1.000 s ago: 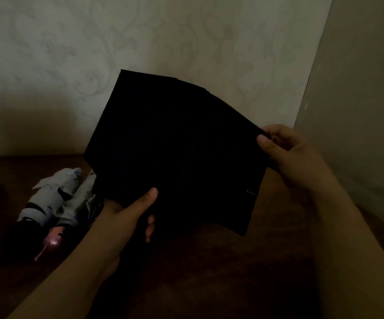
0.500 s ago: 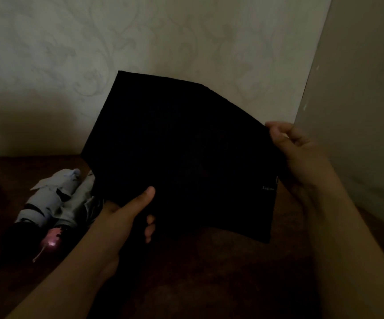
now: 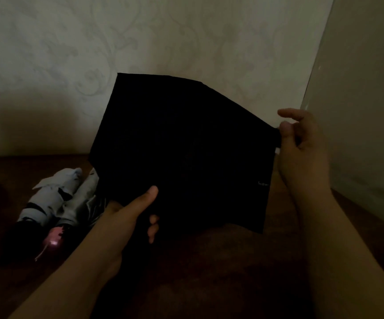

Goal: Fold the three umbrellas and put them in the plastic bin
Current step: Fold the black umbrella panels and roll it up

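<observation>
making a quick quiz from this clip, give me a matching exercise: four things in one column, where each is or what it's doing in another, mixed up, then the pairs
Things
1. left hand
2. right hand
3. black umbrella canopy
4. pale grey folded umbrellas

States
A. lying on the dark brown surface at left
B. pinches the cloth's right corner
C. spread out and held up between both hands
D. grips the cloth's lower edge, thumb on the front

Pairs: 1-D, 2-B, 3-C, 4-A
</observation>
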A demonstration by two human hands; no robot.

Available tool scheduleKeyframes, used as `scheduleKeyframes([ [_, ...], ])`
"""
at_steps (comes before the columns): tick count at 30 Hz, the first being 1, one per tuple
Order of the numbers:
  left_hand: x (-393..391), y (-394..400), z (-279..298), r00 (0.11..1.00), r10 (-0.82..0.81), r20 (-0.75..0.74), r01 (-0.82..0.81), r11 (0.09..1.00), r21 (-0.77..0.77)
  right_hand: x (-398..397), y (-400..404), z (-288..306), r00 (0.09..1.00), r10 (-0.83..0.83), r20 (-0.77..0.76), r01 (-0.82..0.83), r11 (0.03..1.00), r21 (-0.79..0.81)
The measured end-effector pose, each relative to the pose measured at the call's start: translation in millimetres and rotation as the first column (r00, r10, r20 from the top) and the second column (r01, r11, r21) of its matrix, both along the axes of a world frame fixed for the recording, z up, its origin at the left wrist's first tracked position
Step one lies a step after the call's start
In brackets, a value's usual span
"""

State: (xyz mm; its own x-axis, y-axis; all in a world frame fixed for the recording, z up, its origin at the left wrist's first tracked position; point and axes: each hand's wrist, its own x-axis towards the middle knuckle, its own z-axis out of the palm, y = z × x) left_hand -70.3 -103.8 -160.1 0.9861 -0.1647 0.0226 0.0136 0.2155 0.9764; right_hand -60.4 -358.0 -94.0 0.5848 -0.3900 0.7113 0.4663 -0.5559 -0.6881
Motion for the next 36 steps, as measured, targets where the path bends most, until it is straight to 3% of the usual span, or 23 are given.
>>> scheduleKeyframes([
  [3, 2, 3, 0, 0.999, 0.015, 0.034, -0.015, 1.0, 0.006, 7, -9, 5, 0.931, 0.308, -0.197, -0.217, 0.898, 0.382],
  [7, 3, 3, 0, 0.998, 0.022, 0.057, -0.023, 1.0, 0.005, 13, 1, -5, 0.831, 0.44, -0.34, -0.239, 0.836, 0.495],
  [12, 0, 0, -3, 0.995, 0.014, 0.1, -0.02, 0.998, 0.063, 17, 3, -4, 0.896, 0.426, -0.124, -0.256, 0.724, 0.641],
  [16, -2, -3, -4, 0.989, 0.016, 0.144, -0.032, 0.994, 0.105, 13, 7, 0, 0.903, 0.423, -0.07, -0.304, 0.746, 0.592],
  [19, -3, -4, -4, 0.982, 0.042, 0.182, -0.066, 0.99, 0.125, 9, 8, 0, 0.843, 0.458, -0.281, -0.305, 0.839, 0.451],
  [22, -3, -3, -4, 0.978, 0.073, 0.194, -0.098, 0.988, 0.123, 12, 11, -4, 0.868, 0.284, -0.407, -0.2, 0.95, 0.238],
  [26, 0, -1, -2, 0.983, 0.125, 0.133, -0.138, 0.987, 0.088, 13, 11, -2, 0.9, 0.222, -0.374, -0.135, 0.96, 0.244],
  [29, 2, 0, -2, 0.973, 0.161, 0.166, -0.179, 0.979, 0.101, 10, 15, -6, 0.944, 0.141, -0.298, -0.118, 0.988, 0.095],
  [33, 1, -1, -2, 0.973, 0.173, 0.155, -0.188, 0.978, 0.087, 11, 19, -11, 0.976, -0.057, -0.212, 0.036, 0.994, -0.106],
  [36, 0, -1, 0, 0.98, 0.164, 0.114, -0.171, 0.984, 0.056, 6, 16, -3, 0.987, 0.028, -0.161, -0.026, 0.999, 0.019],
])
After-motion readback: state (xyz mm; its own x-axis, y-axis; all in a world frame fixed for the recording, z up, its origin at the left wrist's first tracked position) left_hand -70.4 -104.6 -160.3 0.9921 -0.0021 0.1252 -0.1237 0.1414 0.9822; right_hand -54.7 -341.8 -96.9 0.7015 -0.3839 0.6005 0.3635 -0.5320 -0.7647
